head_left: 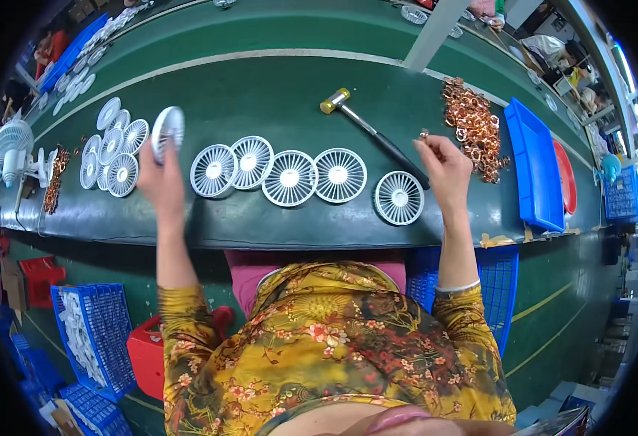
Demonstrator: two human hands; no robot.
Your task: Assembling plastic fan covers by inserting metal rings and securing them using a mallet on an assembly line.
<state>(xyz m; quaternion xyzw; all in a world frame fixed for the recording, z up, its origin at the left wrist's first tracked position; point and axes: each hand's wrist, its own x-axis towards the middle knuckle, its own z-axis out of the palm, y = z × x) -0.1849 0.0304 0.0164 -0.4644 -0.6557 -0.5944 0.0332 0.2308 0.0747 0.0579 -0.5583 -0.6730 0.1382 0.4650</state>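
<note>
My left hand (162, 182) grips a round white fan grille (168, 125), tilted on edge and lifted above the green table. On the right, my right hand (446, 173) pinches a small copper-coloured ring part (424, 134) between thumb and fingertips; its exact shape is hard to make out. Beside that hand lies a hammer (373, 131) with a yellow head and black handle, the handle's end close to my wrist. Between my hands several white fan grilles (290, 178) lie flat in a row, and a single grille (399, 198) sits nearest my right hand.
A heap of copper-coloured rings (473, 131) is at the right, before a blue tray (537, 167) and a red tray (566, 176). At the left stand a cluster of grilles (112, 145), a strip of copper parts (56, 182) and a small fan (15, 145). A post (439, 33) rises at the far edge.
</note>
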